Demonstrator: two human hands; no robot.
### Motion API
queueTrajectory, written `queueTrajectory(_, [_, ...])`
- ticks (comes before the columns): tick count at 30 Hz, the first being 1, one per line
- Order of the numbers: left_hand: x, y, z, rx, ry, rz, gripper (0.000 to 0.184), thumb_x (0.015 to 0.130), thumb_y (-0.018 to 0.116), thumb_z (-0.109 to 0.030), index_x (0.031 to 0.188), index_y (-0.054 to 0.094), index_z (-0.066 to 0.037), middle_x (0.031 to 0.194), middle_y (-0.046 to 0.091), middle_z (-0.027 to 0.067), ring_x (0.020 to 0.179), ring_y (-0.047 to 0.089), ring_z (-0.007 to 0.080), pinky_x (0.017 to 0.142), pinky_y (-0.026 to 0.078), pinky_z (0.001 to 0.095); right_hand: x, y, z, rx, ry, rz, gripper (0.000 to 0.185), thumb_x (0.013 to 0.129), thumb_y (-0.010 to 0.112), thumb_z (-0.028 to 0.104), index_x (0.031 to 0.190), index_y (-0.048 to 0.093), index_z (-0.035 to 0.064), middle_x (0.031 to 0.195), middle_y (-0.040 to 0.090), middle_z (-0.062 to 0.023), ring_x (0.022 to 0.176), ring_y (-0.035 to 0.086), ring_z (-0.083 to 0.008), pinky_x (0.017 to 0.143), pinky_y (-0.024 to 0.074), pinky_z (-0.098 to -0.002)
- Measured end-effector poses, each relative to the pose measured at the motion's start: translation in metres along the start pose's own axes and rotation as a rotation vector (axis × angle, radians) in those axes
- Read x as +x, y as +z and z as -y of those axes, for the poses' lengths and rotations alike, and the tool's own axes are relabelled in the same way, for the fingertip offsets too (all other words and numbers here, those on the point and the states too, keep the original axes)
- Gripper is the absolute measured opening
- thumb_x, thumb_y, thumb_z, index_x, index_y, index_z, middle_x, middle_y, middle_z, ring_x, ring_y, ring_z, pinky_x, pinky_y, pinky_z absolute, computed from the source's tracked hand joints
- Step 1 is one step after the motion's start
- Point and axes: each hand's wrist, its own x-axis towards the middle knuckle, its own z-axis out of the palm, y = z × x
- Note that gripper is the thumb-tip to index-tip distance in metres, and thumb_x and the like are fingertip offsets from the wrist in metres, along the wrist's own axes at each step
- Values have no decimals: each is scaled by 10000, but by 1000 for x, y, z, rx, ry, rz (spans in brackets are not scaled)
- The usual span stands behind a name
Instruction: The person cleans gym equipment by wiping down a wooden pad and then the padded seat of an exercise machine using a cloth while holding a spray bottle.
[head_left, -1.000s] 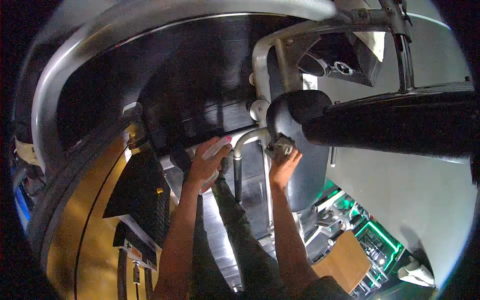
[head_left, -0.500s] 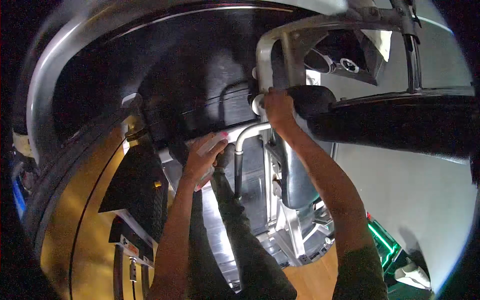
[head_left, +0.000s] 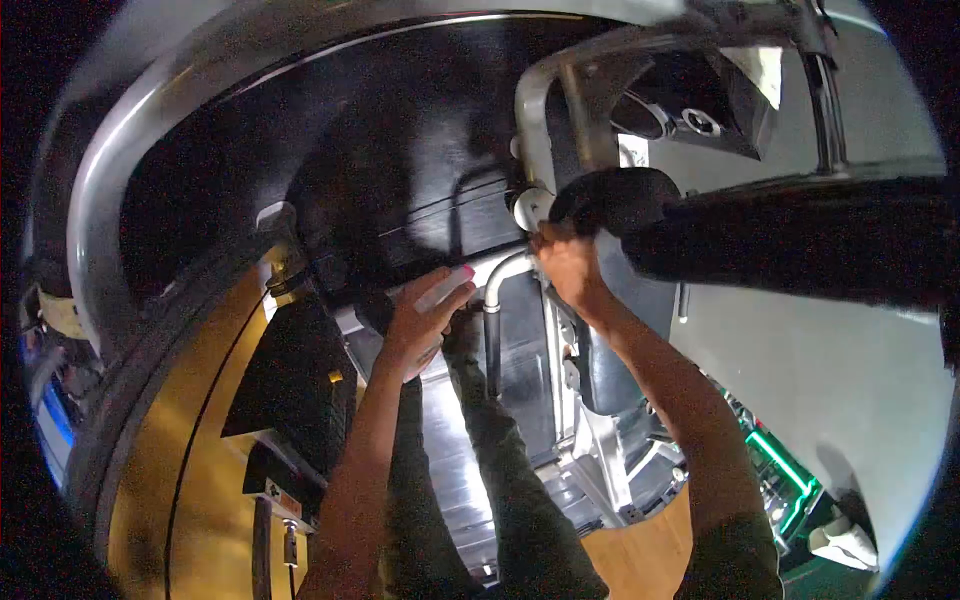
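Note:
My left hand (head_left: pixel 415 325) is closed around a spray bottle (head_left: pixel 440 291) with a whitish head and a pink nozzle; my fingers and palm hide most of its body. It is held up beside the bent metal handle (head_left: pixel 493 310) with a black grip. My right hand (head_left: pixel 568 268) is at the gym machine's metal frame, just below a round pale cap (head_left: pixel 533 208) and a black pad (head_left: pixel 625 197). Its fingers are curled against the frame, and whatever lies under them is hidden.
A long padded black seat (head_left: pixel 590 365) hangs below my right hand. A thick dark padded bar (head_left: pixel 800 240) extends right. A curved silver frame (head_left: pixel 100 190) arches at left. Green-lit equipment (head_left: pixel 780 465) and a white shoe (head_left: pixel 842 543) are at lower right.
My right hand has moved down from beside the round cap to below it. My left hand stays near the bent handle with the spray bottle. The view has shifted slightly.

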Motion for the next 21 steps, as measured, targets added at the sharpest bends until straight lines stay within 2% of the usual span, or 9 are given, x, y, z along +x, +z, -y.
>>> queueTrajectory(1, [0,1,-2,15,35,55,335,886,710,-385,1029,687,-83,792,630,-24,602,537,75,529,426,253,-21,-7,-1,-38,-124,-67,100,741,668,214,693,600,160,555,500,18,514,509,-146,532,390,-357])
queueTrajectory(3, [-1,4,-5,32,110,150,320,889,712,-364,1031,683,-79,791,628,-24,608,539,72,530,424,252,-70,-1,14,-19,-66,149,87,731,682,214,670,646,164,621,548,43,576,540,-134,526,426,-334])
queueTrajectory(4, [-6,9,-7,14,118,118,311,892,709,-355,1030,682,-78,791,627,-23,613,542,70,530,426,250,-86,-27,23,-125,-108,356,90,751,685,230,707,682,152,688,629,-2,628,584,-118,515,456,-293])
queueTrajectory(6, [-21,20,-10,-15,130,54,293,897,703,-338,1028,680,-77,790,627,-21,624,549,67,530,431,248,-136,6,31,-45,-111,126,95,731,674,220,744,703,131,773,657,-20,610,619,-143,461,462,-299])
queueTrajectory(8, [-23,26,-3,18,146,99,280,902,697,-328,1031,680,-81,792,630,-21,640,560,65,530,440,246,-147,33,30,122,-70,-10,69,726,656,187,733,705,140,714,631,-11,563,622,-186,434,449,-341])
queueTrajectory(10, [-26,38,16,19,152,117,263,908,688,-316,1030,679,-83,792,632,-21,650,570,65,528,446,243,-104,1,16,210,-13,124,65,751,646,140,763,703,110,842,678,-52,619,654,-232,463,485,-346])
queueTrajectory(12, [-30,54,41,-15,165,91,243,916,679,-301,1026,679,-85,790,634,-22,656,578,66,523,451,240,-69,-14,0,231,17,120,178,795,624,158,956,701,143,1055,626,-30,941,612,-230,598,560,-375])
queueTrajectory(15, [-52,74,49,47,113,157,254,910,692,-288,1055,681,-79,799,644,-14,668,592,73,519,456,239,-71,-31,-7,273,263,181,302,830,605,153,1125,661,195,1202,560,-16,951,604,-249,648,580,-382])
queueTrajectory(21, [-77,111,65,159,58,146,276,961,635,-249,1166,666,-67,864,659,16,714,613,87,523,470,240,-204,-53,-13,512,122,169,398,772,702,218,1165,641,221,1198,562,-28,965,622,-270,702,578,-393])
